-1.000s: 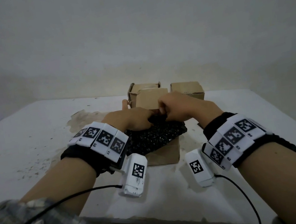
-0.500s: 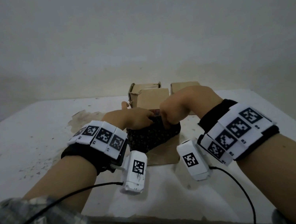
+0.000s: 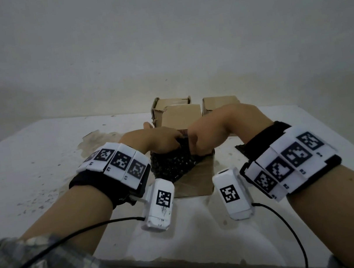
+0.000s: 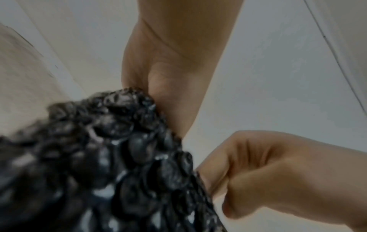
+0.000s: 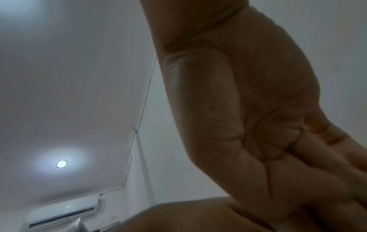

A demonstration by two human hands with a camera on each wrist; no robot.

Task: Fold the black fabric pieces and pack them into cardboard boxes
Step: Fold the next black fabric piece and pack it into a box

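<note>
**Both hands on black fabric at the near box**

Near cardboard box (image 3: 198, 182) sits on the white table (image 3: 38, 168), front wall facing the camera. Black fabric piece (image 3: 174, 165), bumpy and glossy, is bunched on top of the box opening and spills over its front-left edge; how far it goes inside can't be told, hands cover that. Left hand (image 3: 153, 141) has its fingers curled over the fabric's top-left part, gripping it. Right hand (image 3: 214, 128) is bent down at the wrist, fingers curled into the fabric's right side at the box rim; in the left wrist view the fingers of the right hand (image 4: 268, 177) are curled tight against the fabric edge (image 4: 119, 164). Right wrist view shows only the palm (image 5: 248, 109) from below, fingertips blurred.

Behind the near box: three more cardboard boxes close together near the wall. Left rear box (image 3: 170, 103) has its flaps open; contents not visible. Middle box (image 3: 180, 116) shows a plain face just behind the hands. Right rear box (image 3: 219, 103) looks closed, partly hidden by the right hand. A second dark fabric piece (image 3: 241, 150) lies flat on the table just right of the near box, mostly hidden by the right wrist band.

Table has a brownish stain (image 3: 96, 139) left of the boxes. Ceiling light (image 5: 62, 163) and wall air conditioner (image 5: 63, 211) show in the right wrist view.
</note>
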